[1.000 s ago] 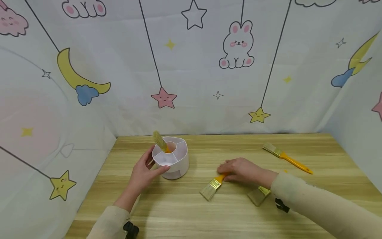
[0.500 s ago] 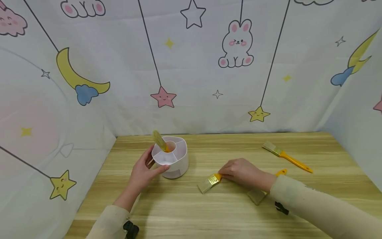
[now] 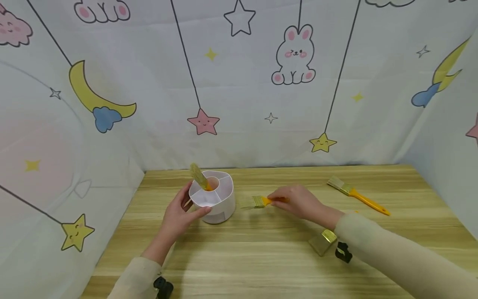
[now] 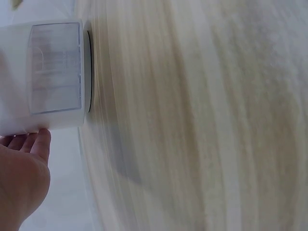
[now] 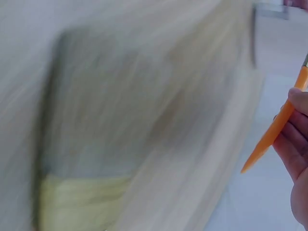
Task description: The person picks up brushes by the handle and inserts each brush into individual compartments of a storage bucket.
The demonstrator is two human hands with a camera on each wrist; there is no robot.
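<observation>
A round white divided organizer stands on the table, its thumb side and far side held by my left hand. Its middle cup contains a paintbrush, bristles up and leaning left. To the right of the organizer, my right hand pinches the orange handle of a second paintbrush, lifted above the table with its bristles pointing left. The right wrist view shows that orange handle between thumb and fingers. In the left wrist view, a clear panel is on the organizer's side.
Below my right forearm lies another paintbrush, its handle mostly hidden by the arm. One more paintbrush lies at the back right. A white cloth printed with stars and a rabbit hangs behind the wooden table.
My right hand has raised the paintbrush off the table and turned it so its bristles point left towards the organizer. The left hand stays on the organizer.
</observation>
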